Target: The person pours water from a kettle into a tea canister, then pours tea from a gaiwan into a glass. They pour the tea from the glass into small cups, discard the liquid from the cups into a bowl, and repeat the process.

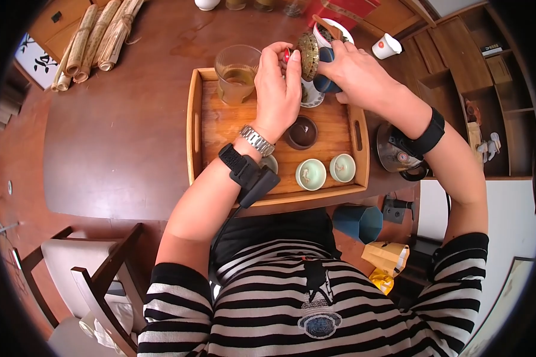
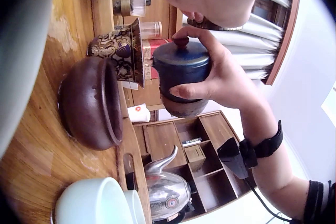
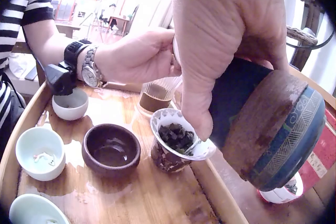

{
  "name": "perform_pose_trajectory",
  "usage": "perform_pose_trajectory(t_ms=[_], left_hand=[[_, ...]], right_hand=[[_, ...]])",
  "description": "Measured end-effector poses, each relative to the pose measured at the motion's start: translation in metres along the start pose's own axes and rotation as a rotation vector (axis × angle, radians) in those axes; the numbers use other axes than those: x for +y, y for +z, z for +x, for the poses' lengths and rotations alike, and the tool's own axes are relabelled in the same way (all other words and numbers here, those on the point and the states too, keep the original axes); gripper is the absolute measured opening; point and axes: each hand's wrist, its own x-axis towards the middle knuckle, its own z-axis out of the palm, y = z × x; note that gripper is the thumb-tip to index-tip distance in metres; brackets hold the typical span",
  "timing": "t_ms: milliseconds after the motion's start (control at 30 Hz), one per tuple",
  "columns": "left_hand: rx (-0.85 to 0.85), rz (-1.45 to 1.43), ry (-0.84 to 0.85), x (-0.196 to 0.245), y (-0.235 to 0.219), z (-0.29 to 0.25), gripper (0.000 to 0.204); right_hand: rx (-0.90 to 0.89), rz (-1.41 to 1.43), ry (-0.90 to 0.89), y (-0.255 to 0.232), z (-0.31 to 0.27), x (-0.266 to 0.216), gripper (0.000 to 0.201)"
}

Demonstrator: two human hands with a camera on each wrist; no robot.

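Observation:
My left hand [image 1: 277, 86] pinches a patterned gold-brown lid [image 1: 309, 56] by its red knob, with the lid standing on edge. My right hand [image 1: 363, 74] grips a blue lidded pot [image 2: 181, 71] with a brown band, one finger at its knob and the thumb along its side. Below the pot stands a patterned gaiwan cup [image 3: 170, 153], uncovered, with dark wet tea leaves [image 3: 176, 137] inside. A glass pitcher [image 1: 235, 77] of amber liquid stands left of the left hand, and a dark brown bowl [image 1: 302, 132] sits nearer my body.
Everything central stands on a wooden tray [image 1: 193, 137] with raised sides. Pale green cups [image 1: 311, 174] line its near side. A metal kettle [image 1: 393, 149] is at the right, a white paper cup [image 1: 387, 46] at the back right, and rolled bamboo scrolls [image 1: 101, 35] at the back left.

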Motion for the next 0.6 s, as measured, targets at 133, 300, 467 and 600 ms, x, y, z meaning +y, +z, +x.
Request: perform_pose_trajectory(t_ms=[133,300,467,600], left_hand=[[0.004,0.002,0.016,0.0001,-0.0002,-0.0001,0.017],[-0.002,-0.065,-0.067,0.0067,-0.0013,-0.001,0.022],[0.017,-0.058,-0.052,0.0061,-0.0017,-0.0005,0.022],[0.019,-0.058,-0.056,0.0065,-0.0018,-0.0005,0.022]], right_hand=[[0.038,0.054,0.059,-0.0052,0.0002,-0.0052,0.05],[0.033,0.019,0.019,-0.0021,0.0025,-0.0005,0.063],[0.009,0.004,-0.013,-0.0015,0.0041,-0.0013,0.077],[0.047,0.013,-0.03,0.0006,0.0053,-0.0026,0.073]])
